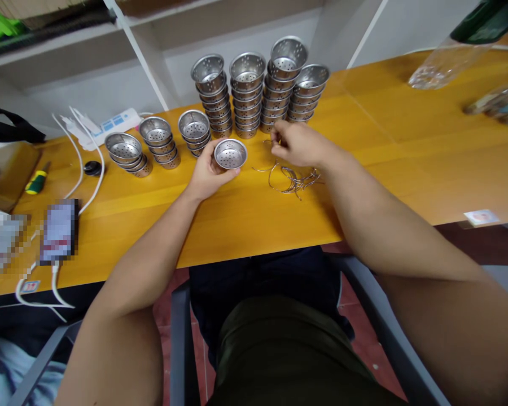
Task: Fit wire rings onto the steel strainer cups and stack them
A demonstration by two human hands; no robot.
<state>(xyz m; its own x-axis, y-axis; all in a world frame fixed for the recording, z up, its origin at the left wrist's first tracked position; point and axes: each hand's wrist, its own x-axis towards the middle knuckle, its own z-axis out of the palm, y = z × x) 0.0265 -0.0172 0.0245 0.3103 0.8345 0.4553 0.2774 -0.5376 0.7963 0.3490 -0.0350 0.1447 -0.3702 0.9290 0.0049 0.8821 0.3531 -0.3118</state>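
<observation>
My left hand [207,172] is closed around a small perforated steel cup [231,153], held mouth up just above the yellow wooden table [245,220]. My right hand [298,144] pinches a thin wire handle [273,144] at the top of a loose pile of wire handles [294,179] lying on the table. Behind both hands stand tall stacks of the same steel cups [258,90]. Shorter stacks [156,141] sit to the left.
A white power strip [110,123] and its cables lie at the back left, with a black cap [92,167], a yellow-green screwdriver [37,180] and a phone [59,231]. Clear plastic bags [449,62] rest at the far right. A white shelf unit stands behind.
</observation>
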